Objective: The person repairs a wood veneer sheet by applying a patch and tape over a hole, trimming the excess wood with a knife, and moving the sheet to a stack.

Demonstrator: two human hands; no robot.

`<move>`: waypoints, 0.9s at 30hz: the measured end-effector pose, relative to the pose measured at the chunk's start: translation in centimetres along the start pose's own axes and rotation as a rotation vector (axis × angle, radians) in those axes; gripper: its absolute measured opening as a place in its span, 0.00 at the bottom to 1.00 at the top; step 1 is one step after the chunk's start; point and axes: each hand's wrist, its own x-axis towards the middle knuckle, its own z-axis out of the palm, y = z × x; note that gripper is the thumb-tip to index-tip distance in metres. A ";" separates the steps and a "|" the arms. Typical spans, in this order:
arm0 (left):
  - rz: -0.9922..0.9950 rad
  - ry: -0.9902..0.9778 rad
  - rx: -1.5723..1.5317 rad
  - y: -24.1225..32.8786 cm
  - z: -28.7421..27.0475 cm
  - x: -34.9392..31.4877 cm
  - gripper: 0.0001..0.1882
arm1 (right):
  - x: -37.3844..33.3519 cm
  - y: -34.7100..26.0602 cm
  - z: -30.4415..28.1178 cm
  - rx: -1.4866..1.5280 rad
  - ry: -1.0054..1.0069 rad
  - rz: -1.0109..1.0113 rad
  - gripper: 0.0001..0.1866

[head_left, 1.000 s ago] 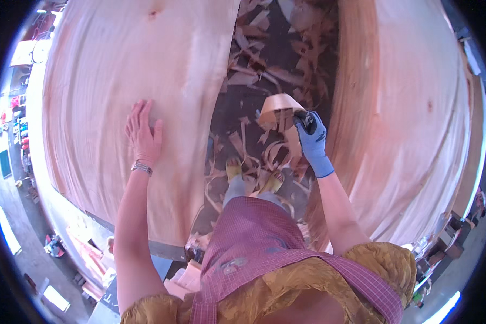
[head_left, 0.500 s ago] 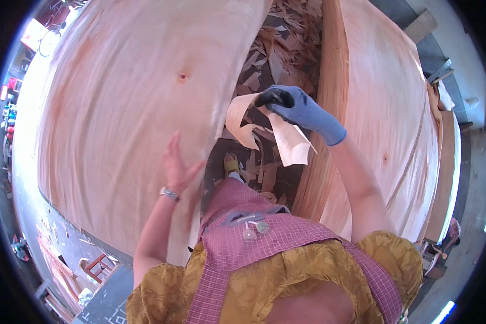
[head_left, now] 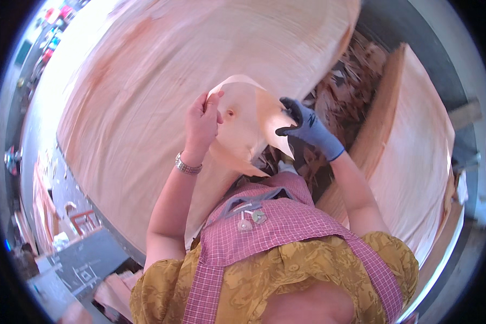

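A thin, pale curled strip of wood veneer (head_left: pixel 270 116) arches over the large veneer sheet (head_left: pixel 146 119) on my left. My left hand (head_left: pixel 202 121), bare with a metal watch at the wrist, pinches one end of the strip between thumb and fingers. At the strip's other side is my right hand (head_left: pixel 310 129), in a blue glove with black-coated fingers. Its thumb and fingers are spread in a C shape beside the strip; whether they touch it is hard to see. A small brown knot marks the sheet beneath.
Torn veneer scraps (head_left: pixel 351 86) fill the gap between the left sheet and a second veneer stack (head_left: pixel 416 146) on the right. My foot stands in that gap. A grey table (head_left: pixel 92 259) with marks on it is at the lower left.
My left hand has gone from open to gripping the strip. My right hand has opened its fingers. The strip has shifted over the left sheet, and the view has turned.
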 end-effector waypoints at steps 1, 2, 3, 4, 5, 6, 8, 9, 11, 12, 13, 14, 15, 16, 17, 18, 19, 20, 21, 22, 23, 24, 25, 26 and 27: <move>-0.019 0.031 -0.012 -0.2 -0.6 0.7 0.16 | 1.8 2.4 1.0 0.069 0.022 -0.025 0.41; -0.044 0.067 -0.025 -0.8 -1.3 1.0 0.17 | 3.5 4.2 1.2 -0.042 -0.024 -0.019 0.39; -0.054 0.127 0.062 -1.7 -2.2 0.6 0.16 | 5.1 5.5 1.3 -0.150 -0.072 -0.017 0.36; -0.063 0.191 0.144 -3.0 -2.9 0.0 0.16 | 6.3 6.1 1.3 -0.244 -0.160 -0.012 0.32; -0.067 0.262 0.224 -3.9 -3.7 -0.5 0.16 | 8.0 6.3 0.9 -0.343 -0.244 -0.027 0.29; -0.182 0.251 0.299 -5.2 -4.4 -2.0 0.15 | 9.4 5.1 0.2 -0.408 -0.393 -0.007 0.25; -0.418 0.185 0.431 -7.0 -5.6 -5.0 0.14 | 12.6 5.1 -1.4 -0.627 -0.672 -0.124 0.22; -0.499 0.170 0.445 -8.0 -6.1 -6.2 0.14 | 14.4 5.1 -1.5 -0.736 -0.803 -0.199 0.20; -0.648 0.119 0.451 -10.4 -5.9 -8.1 0.15 | 18.1 5.0 -0.2 -0.780 -0.892 -0.380 0.17; -0.696 0.169 0.508 -11.2 -5.9 -8.7 0.15 | 19.8 5.3 1.4 -0.784 -0.915 -0.478 0.17; -0.747 0.221 0.564 -12.0 -6.1 -8.8 0.16 | 21.3 5.5 3.5 -0.784 -0.937 -0.582 0.16; -0.797 0.262 0.620 -12.5 -6.4 -9.6 0.16 | 22.3 5.1 6.0 -0.758 -0.986 -0.599 0.16; -0.756 0.413 0.938 -13.1 -5.6 -10.1 0.16 | 23.2 4.8 8.2 -0.739 -1.031 -0.611 0.16; -0.698 0.554 1.261 -13.4 -4.4 -9.9 0.15 | 23.9 4.4 9.8 -0.771 -1.072 -0.614 0.15; -0.624 0.685 1.589 -13.7 -3.3 -9.7 0.15 | 24.4 4.0 11.4 -0.802 -1.109 -0.616 0.15; -0.369 0.802 1.716 -13.0 -1.8 -8.6 0.15 | 24.7 4.0 12.7 -0.840 -1.143 -0.609 0.14; -0.254 0.793 1.663 -12.8 0.9 -6.4 0.15 | 24.7 4.0 13.9 -0.868 -1.140 -0.628 0.15; -0.134 0.782 1.607 -12.5 3.4 -4.2 0.15 | 25.5 5.3 13.2 -0.897 -1.136 -0.648 0.15; -0.158 0.638 1.389 -12.6 5.4 -2.5 0.15 | 25.2 5.7 13.7 -0.919 -1.131 -0.659 0.16; -0.214 0.592 1.196 -12.4 6.8 -1.4 0.16 | 24.8 5.3 14.3 -0.893 -1.101 -0.672 0.17; -0.258 0.548 0.993 -12.4 7.9 -0.2 0.17 | 24.8 5.0 14.2 -0.878 -1.070 -0.682 0.18; -0.265 0.611 1.023 -13.7 8.6 0.3 0.18 | 24.4 5.0 13.7 -0.863 -1.046 -0.695 0.19; -0.272 0.678 1.049 -15.4 9.1 1.3 0.19 | 24.4 5.3 13.0 -0.746 -0.944 -0.719 0.19; -0.282 0.745 1.075 -17.0 9.4 1.8 0.20 | 24.6 5.7 12.0 -0.628 -0.844 -0.737 0.19; -0.239 0.777 1.050 -17.7 9.6 2.4 0.21 | 25.0 6.1 10.8 -0.516 -0.732 -0.741 0.20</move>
